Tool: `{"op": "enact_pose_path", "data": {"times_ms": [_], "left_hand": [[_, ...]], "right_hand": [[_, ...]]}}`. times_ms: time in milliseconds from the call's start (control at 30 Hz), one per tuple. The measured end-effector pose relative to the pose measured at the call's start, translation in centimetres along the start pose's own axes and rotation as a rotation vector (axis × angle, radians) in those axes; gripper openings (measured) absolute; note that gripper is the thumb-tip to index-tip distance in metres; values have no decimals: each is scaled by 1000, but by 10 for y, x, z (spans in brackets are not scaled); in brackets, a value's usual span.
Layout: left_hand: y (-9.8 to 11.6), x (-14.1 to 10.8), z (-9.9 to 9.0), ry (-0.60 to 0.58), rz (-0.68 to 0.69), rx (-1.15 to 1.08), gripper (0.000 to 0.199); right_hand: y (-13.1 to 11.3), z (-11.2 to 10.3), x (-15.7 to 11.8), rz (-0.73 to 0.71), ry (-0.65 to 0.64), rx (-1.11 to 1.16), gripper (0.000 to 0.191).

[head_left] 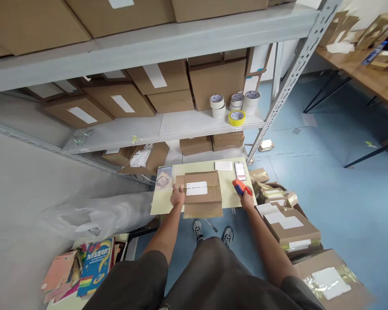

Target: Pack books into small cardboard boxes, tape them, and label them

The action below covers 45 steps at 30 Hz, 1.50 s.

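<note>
Head view: looking down on a pale yellow rectangular tabletop (229, 196), lower centre of the frame, beneath a grey metal shelving rack (200, 38).
Carton: flat brown cardboard box (211, 198) with a white paper label (196, 188) on top; lying on the tabletop at lower centre, near side reaching the front edge.
Left hand: left hand (177, 197) at the box's left edge, thumb by the label; remaining fingers partly hidden, so cannot tell whether pinching or merely pressing.
Right hand: right hand (247, 201) with fingers curled around a red-orange and blue handheld tool (242, 187), right of the box and apart from it; possibly a tape dispenser, too small to be sure.
Far edge: white rectangular paper item (223, 165) beside a blurred red-and-white printed rectangle (240, 171), both lying loose.
Step in hand: apparently steadying the box on the left, with the tool off to the right.
Next move: seemingly calling for a firm left hold and, for any use of the tool on the cardboard, a leftward reach.
</note>
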<state>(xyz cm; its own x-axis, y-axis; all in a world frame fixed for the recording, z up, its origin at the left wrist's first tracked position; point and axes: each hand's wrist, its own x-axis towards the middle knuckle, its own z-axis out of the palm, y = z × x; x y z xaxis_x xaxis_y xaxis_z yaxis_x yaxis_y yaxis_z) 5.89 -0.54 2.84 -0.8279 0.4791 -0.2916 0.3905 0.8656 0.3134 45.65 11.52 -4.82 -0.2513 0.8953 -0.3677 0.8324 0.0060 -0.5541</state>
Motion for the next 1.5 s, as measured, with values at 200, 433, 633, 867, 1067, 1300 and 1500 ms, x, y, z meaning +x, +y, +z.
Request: {"op": "enact_pose_path", "data": {"times_ms": [200,433,633,867,1067,1300,1500], "left_hand": [[1,-3,1,-13,19,-48,62],[-8,0,2,-72,17,-213,65],[-15,5,4,-174,4,-341,65],[-16,2,-8,-90,75,-542,76],[-14,-5,-37,-137,592,-806,69],[-3,11,-66,-412,729,-922,44],[0,19,-67,-297,653,-970,28]], "right_hand": [[-86,-29,-14,-341,44,111,40],[-213,4,-21,-470,-225,281,51],[-219,21,-19,-450,-305,348,57],[-219,14,-16,-407,-317,342,64],[-223,15,-20,-395,-301,350,66],[-218,21,-22,-411,-287,349,64],[-220,23,-27,-439,-285,380,62]]}}
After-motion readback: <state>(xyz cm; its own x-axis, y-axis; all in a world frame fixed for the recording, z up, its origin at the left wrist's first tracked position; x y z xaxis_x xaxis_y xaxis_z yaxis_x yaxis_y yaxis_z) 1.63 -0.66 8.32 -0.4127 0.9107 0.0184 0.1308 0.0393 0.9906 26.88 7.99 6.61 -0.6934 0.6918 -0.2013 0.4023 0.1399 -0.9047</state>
